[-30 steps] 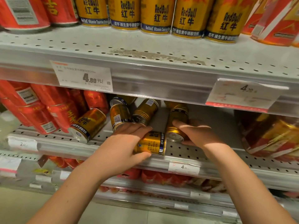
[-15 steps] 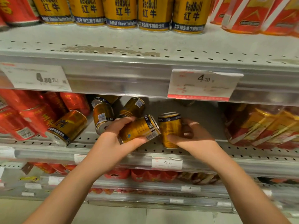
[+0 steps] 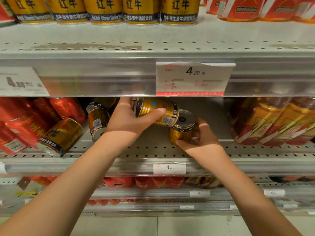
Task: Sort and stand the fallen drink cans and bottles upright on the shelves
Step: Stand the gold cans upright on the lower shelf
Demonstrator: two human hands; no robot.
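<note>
- The left grip (image 3: 126, 120) has its fingers and thumb curled round a short gold metal drink can with a blue band (image 3: 158, 108). The can lies on its side, lifted clear of the perforated grey metal middle shelf (image 3: 153, 149).
- The right grip (image 3: 202, 142) pinches a second short gold metal can (image 3: 180, 133), which stands upright on that shelf at 4 o'clock of the lifted one. Whether the two cans touch cannot be told.
- The cans are probably full, so fairly heavy for their size and rigid. Their glossy, smooth walls could slip, so a hold round the mid-wall looks safest.
- At 9 o'clock a tipped gold can with red lettering (image 3: 63, 133) and a leaning gold can showing a barcode label (image 3: 98, 121) wait beside shiny red cans (image 3: 22, 123).
- At 3 o'clock sit film-wrapped gold-and-red multipacks (image 3: 272, 121), soft-skinned and crinkly.
</note>
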